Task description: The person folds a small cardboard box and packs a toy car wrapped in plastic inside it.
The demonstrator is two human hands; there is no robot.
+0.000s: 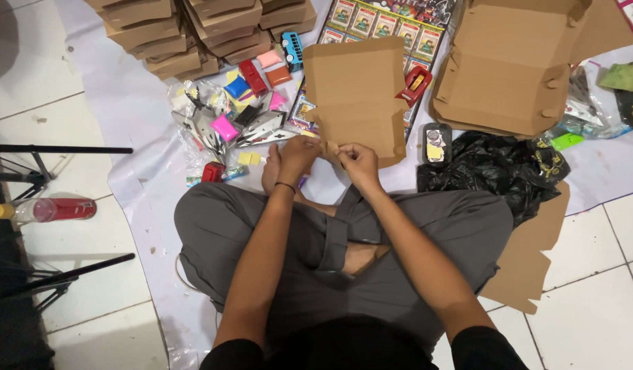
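Sitting cross-legged on the tiled floor (28, 103), we hold a flat brown cardboard blank (354, 92) upright in front of our knees, its lower edge at our fingertips so the small tabs there are within reach. Our left hand (299, 154) has its fingers pressed together, pinching a tab at the bottom edge; our right hand (361, 164) meets it from the other side, thumb and fingers closed on the same edge. Both hands touch each other over the fold, which seems to steady the thin board while it bends.

The cardboard is matte, stiff and die-cut, with notched corners and slotted flaps. A second blank, partly opened box (512, 65), lies just to the right with its walls raised, and a stack of finished boxes (193, 31) stands at the far left, kept apart from the loose pieces.

Between the stack and our blank lies a scatter of small plastic toy vehicles (251, 75) in red, blue and pink, glossy and boxy, some in crinkled clear bags. A crumpled black plastic bag (494, 171) sits by our right knee. All of it rests on a white plastic sheet (124, 109), likely spread to keep things off the tiles. A red bottle (52, 209) lies on its side, well apart.
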